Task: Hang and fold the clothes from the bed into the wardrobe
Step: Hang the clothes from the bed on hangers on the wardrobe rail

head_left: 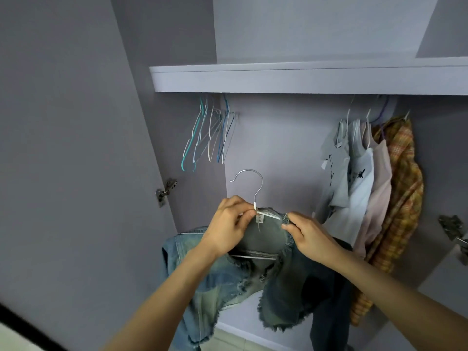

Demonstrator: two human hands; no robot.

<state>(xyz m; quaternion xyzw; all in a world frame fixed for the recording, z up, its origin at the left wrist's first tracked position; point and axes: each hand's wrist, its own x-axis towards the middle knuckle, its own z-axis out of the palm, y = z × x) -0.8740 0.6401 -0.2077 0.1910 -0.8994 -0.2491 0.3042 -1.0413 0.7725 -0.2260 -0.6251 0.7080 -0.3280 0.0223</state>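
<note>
Unreadable neck label on denim jacket

Faded denim jacket with frayed edges, draped on a silver wire hanger, hook upright, held in front of the open grey wardrobe.

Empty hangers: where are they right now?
The empty hangers hang bunched under the shelf, upper left of both hands, across from the hung shirts.
</note>
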